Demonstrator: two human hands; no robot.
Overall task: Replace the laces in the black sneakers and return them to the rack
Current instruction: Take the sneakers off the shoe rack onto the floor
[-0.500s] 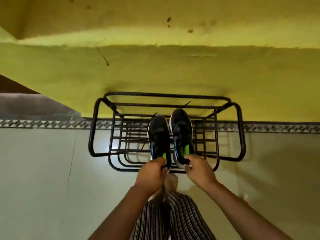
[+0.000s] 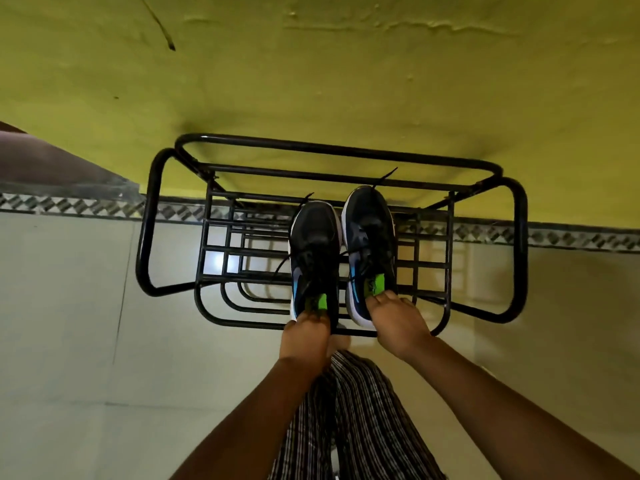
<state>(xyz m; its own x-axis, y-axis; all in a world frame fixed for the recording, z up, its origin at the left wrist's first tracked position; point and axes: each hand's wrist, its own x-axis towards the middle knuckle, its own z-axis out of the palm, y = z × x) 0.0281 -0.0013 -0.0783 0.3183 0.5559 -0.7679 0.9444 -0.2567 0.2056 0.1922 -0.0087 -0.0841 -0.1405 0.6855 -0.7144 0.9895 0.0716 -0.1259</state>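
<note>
Left hand [image 2: 306, 332]: fingers curled over the heel of the left black mesh sneaker with blue side stripe and bright green insole [image 2: 314, 258], gripping it at the collar, thumb hidden. Sneaker lying flat on the top tier of the black tubular-metal shoe rack [image 2: 346, 155], toe toward the yellow-green plastered wall [image 2: 311, 81], heel at the rack's near edge. Black laces [image 2: 284, 265] threaded through the eyelets, one loose end trailing off the left side across the bars, another end sticking up past the toe.

Just beside it, almost touching along the soles: the right black mesh sneaker with blue stripe, white sole edge and green insole [image 2: 369, 244], set slightly farther back on the same tier, toe also toward the wall, a lace tip poking out beyond the toe.

Right hand [image 2: 398, 323]: fingers bent over the heel rim of that right sneaker, fingertips inside the opening near the green insole, holding it.

Below the rack, pale glossy tiled floor [image 2: 69, 323] with a patterned grey border strip along the wall base. Between the forearms, striped black-and-white trousers [image 2: 360, 420] and a bare foot just under the rack's front bar.
</note>
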